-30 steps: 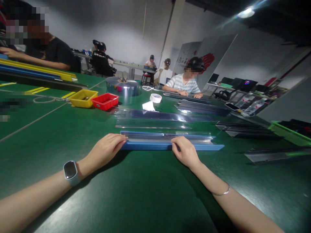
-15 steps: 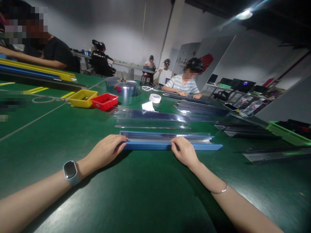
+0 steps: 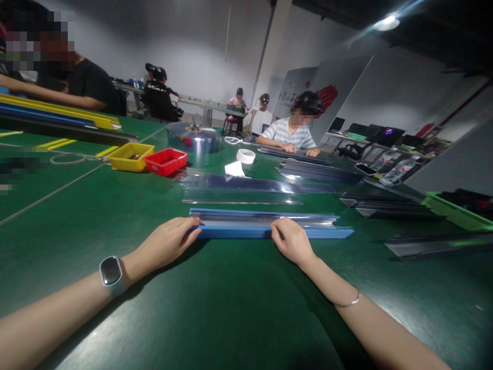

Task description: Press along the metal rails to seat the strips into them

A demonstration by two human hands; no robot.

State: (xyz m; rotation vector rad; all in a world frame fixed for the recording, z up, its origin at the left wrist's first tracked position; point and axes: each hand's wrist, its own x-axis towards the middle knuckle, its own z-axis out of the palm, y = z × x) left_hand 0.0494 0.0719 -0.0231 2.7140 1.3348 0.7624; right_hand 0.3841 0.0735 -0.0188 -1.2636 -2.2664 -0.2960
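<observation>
Blue and glossy inside, the long channel (image 3: 234, 233) lies crosswise on the green table (image 3: 215, 308) straight in front of me, its open side up; I cannot tell whether the shine within is film or bare surface. My left hand (image 3: 171, 239) is closed in a pinch on the near wall at the left end; my right hand (image 3: 293, 241) pinches the same wall right of the middle, well apart from the left; I judge that even, light pressure from both serves best here, so the wall neither bends nor twists and the channel stays flat. Just beyond it lie clear strips (image 3: 242, 197); farther off, a white tape roll (image 3: 245, 156), with a red tray (image 3: 171, 167) touching or nearly touching a yellow tray (image 3: 133, 164) to the left; across the table a co-worker (image 3: 290, 132) bends over dark channels.
</observation>
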